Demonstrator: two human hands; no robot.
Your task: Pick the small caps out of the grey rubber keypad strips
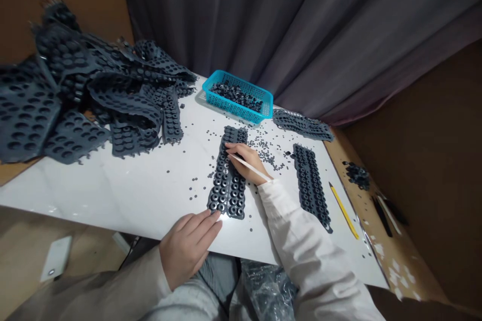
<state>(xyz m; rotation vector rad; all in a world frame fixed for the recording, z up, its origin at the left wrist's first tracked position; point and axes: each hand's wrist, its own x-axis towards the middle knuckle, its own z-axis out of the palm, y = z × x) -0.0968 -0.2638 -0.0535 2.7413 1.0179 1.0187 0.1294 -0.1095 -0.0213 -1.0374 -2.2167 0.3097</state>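
A dark grey moulded rubber sheet [225,186] with rows of round, ring-like parts lies lengthwise on the white table in front of me. My right hand [246,161] is closed around a thin white stick [250,166], its fingers over the upper half of the sheet. What the stick's tip touches is hidden under the fingers. Stretched out at the table's front edge, my left hand [192,241] rests its fingertips on the sheet's near left corner. Small dark round bits [266,153] are scattered beside the sheet.
Behind the sheet stands a blue plastic basket [266,109] holding many small dark parts. A large heap of rubber sheets [79,90] fills the left. On the right lie another sheet [311,185], a yellow pencil-like tool [343,209] and a dark pile [357,175]. A curtain [271,20] hangs behind.
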